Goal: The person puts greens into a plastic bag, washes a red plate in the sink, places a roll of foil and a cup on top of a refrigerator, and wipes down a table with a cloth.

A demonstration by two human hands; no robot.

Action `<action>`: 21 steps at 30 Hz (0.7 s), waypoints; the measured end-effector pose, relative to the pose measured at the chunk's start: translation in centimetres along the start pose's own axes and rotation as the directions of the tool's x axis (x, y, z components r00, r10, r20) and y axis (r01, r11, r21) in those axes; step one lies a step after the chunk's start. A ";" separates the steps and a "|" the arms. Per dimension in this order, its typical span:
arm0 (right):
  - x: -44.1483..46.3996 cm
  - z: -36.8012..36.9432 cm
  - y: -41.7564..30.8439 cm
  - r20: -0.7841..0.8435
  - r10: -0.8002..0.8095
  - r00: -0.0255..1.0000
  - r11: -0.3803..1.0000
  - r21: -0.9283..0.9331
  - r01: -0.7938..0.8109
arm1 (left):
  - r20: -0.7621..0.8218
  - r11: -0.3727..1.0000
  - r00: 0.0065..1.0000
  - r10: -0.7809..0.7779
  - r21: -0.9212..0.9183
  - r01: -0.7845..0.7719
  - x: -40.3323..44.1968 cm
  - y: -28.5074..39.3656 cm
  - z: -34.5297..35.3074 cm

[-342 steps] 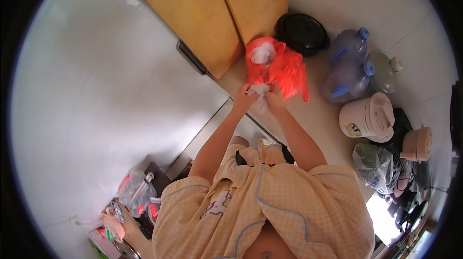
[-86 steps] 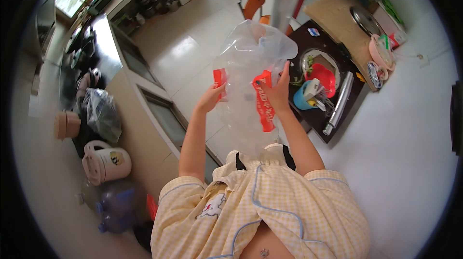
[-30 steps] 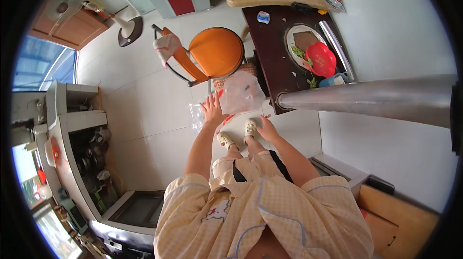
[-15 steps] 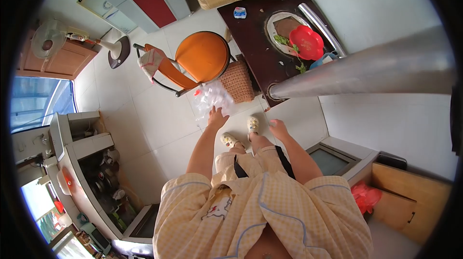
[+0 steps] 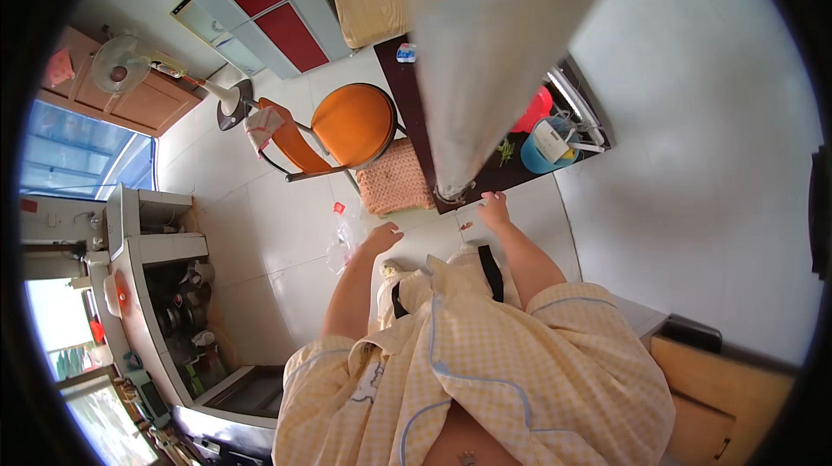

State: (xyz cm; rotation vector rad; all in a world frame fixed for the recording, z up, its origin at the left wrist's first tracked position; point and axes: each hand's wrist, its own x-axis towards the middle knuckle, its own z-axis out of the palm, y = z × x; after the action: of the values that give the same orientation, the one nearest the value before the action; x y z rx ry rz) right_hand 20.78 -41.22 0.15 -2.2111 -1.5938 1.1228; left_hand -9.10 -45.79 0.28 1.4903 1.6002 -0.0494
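My left hand [image 5: 382, 239] is above the tiled floor with its fingers loosely apart and nothing visible in them. Just left of it, a clear plastic bag [image 5: 347, 228] with a red patch lies low, near the floor, partly behind my left forearm. My right hand [image 5: 493, 208] hangs near the front corner of the dark table [image 5: 400, 93], fingers slightly bent and apart, holding nothing visible. A woven stool [image 5: 394, 178] stands beyond both hands.
An orange chair [image 5: 351, 123] stands beside the woven stool. A thick metal pipe [image 5: 494, 58] crosses over the dark table, which bears a red dish [image 5: 535, 110] and a blue container [image 5: 542, 149]. A fan [image 5: 121, 67] is at far left, above a shelved counter [image 5: 152, 293].
The clear bag, earlier held spread between both hands, has left them and sunk toward the floor at left. My view has turned from the counter toward the chair, and the pipe now covers part of the table.
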 end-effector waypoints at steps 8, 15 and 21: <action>6.4 -5.0 0.0 0.046 0.004 0.999 0.996 0.089 -0.009 | 0.028 0.994 0.998 -0.063 -0.083 0.065 -2.3 5.6 5.7; 9.6 -3.7 0.1 0.093 0.048 0.995 0.988 -0.151 -0.033 | 0.010 0.997 1.000 -0.013 -0.072 0.013 -1.7 1.9 10.1; 10.1 -3.7 1.1 0.043 -0.003 0.999 0.990 -0.139 0.008 | 0.033 0.975 0.997 -0.075 -0.207 0.080 -2.8 5.1 8.1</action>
State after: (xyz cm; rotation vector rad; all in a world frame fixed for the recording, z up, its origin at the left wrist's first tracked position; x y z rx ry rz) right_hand 25.45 -31.86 -2.55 -2.2809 -1.7443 1.0959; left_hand -0.80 -51.25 0.06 1.2616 1.5909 0.0545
